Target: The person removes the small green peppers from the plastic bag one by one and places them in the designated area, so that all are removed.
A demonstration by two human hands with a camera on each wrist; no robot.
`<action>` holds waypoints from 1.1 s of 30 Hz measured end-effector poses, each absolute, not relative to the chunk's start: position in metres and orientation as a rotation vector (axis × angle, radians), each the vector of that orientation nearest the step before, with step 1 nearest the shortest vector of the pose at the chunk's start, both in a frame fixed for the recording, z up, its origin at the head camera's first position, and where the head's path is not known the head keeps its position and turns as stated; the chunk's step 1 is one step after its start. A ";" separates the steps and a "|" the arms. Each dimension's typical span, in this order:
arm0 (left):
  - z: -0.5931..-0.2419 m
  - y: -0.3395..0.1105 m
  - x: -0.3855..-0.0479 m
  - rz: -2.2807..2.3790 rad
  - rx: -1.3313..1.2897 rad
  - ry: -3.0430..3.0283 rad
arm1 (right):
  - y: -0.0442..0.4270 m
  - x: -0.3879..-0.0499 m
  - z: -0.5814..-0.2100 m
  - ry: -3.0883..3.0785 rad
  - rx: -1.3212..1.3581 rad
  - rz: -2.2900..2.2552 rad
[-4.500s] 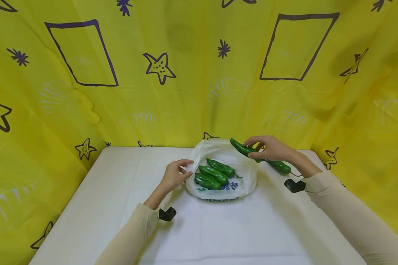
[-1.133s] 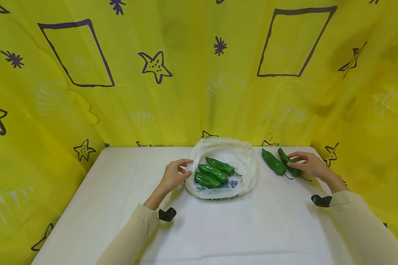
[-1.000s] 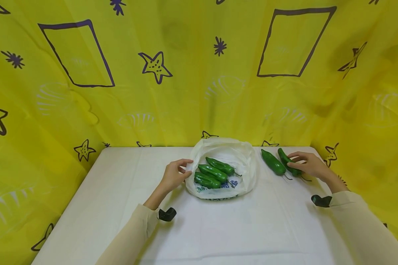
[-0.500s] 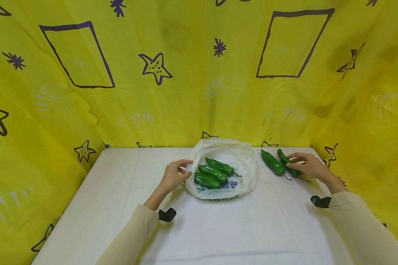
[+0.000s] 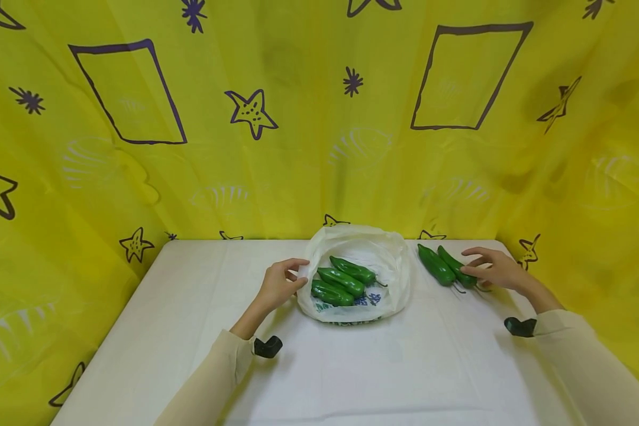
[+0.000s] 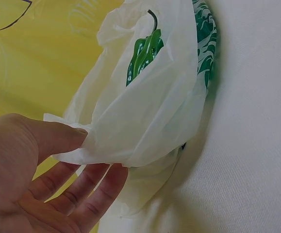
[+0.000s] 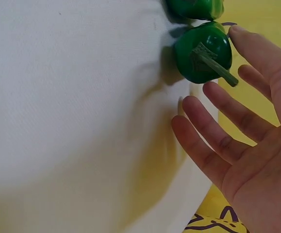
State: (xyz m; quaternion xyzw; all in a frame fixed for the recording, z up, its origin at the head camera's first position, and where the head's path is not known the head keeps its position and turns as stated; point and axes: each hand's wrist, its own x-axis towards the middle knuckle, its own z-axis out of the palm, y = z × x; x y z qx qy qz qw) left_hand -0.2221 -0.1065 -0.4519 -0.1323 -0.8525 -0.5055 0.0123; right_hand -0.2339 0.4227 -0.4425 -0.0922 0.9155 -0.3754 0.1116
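A whitish plastic bag (image 5: pixel 396 296) lies with its mouth spread wide at the middle of the table, and three green peppers (image 5: pixel 342 281) rest side by side inside it. My left hand (image 5: pixel 278 284) pinches the bag's left rim; in the left wrist view the thumb lies over the plastic with fingers beneath. To the bag's right, two more green peppers lie together on the cloth, one nearer the bag (image 5: pixel 436 266) and one beside my right hand (image 5: pixel 456 266). My right hand (image 5: pixel 497 271) is spread next to that pepper (image 7: pixel 203 52), its fingers parted and holding nothing.
A white cloth (image 5: pixel 351 367) covers the table. Yellow curtains (image 5: pixel 298 177) with starfish drawings stand close behind the table and along both sides. A black band piece (image 5: pixel 268 347) sits at each wrist.
The right hand first carried a pepper from the bag's side to the right. It has now let go; that pepper has shifted left against its neighbour. The left hand stays at the bag's rim.
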 end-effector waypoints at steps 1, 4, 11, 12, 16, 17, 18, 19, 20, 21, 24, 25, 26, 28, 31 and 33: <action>-0.452 -0.107 -0.222 -1.575 -0.421 -2.652 | 0.423 -0.233 -0.442 2.683 -0.276 -1.103; -0.454 -0.108 -0.223 -1.571 -0.437 -2.643 | 0.425 -0.233 -0.440 2.676 -0.296 -1.104; -0.454 -0.109 -0.224 -1.571 -0.423 -2.662 | 0.424 -0.231 -0.433 2.719 -0.343 -1.072; -0.454 -0.109 -0.224 -1.572 -0.420 -2.663 | 0.424 -0.231 -0.432 2.738 -0.355 -1.060; -0.452 -0.108 -0.223 -1.578 -0.395 -2.669 | 0.421 -0.231 -0.425 2.820 -0.378 -0.999; -0.452 -0.108 -0.223 -1.581 -0.383 -2.673 | 0.419 -0.231 -0.423 2.836 -0.383 -0.984; -0.452 -0.108 -0.223 -1.581 -0.379 -2.673 | 0.418 -0.232 -0.421 2.848 -0.384 -0.969; -0.453 -0.108 -0.223 -1.580 -0.379 -2.672 | 0.418 -0.232 -0.419 2.856 -0.386 -0.963; -0.453 -0.108 -0.224 -1.579 -0.382 -2.671 | 0.417 -0.233 -0.416 2.871 -0.386 -0.946; -0.453 -0.108 -0.224 -1.579 -0.387 -2.669 | 0.417 -0.234 -0.414 2.883 -0.387 -0.935; -0.453 -0.109 -0.224 -1.575 -0.404 -2.664 | 0.414 -0.236 -0.406 2.915 -0.392 -0.911; -0.453 -0.109 -0.224 -1.576 -0.407 -2.663 | 0.413 -0.237 -0.403 2.931 -0.392 -0.901; -0.452 -0.109 -0.223 -1.577 -0.408 -2.663 | 0.412 -0.237 -0.400 2.942 -0.389 -0.887; -0.452 -0.109 -0.223 -1.578 -0.409 -2.658 | 0.408 -0.237 -0.394 2.956 -0.397 -0.878; -0.451 -0.110 -0.222 -1.582 -0.408 -2.654 | 0.403 -0.237 -0.386 2.971 -0.405 -0.862; -0.451 -0.110 -0.222 -1.579 -0.413 -2.652 | 0.398 -0.237 -0.381 2.985 -0.418 -0.853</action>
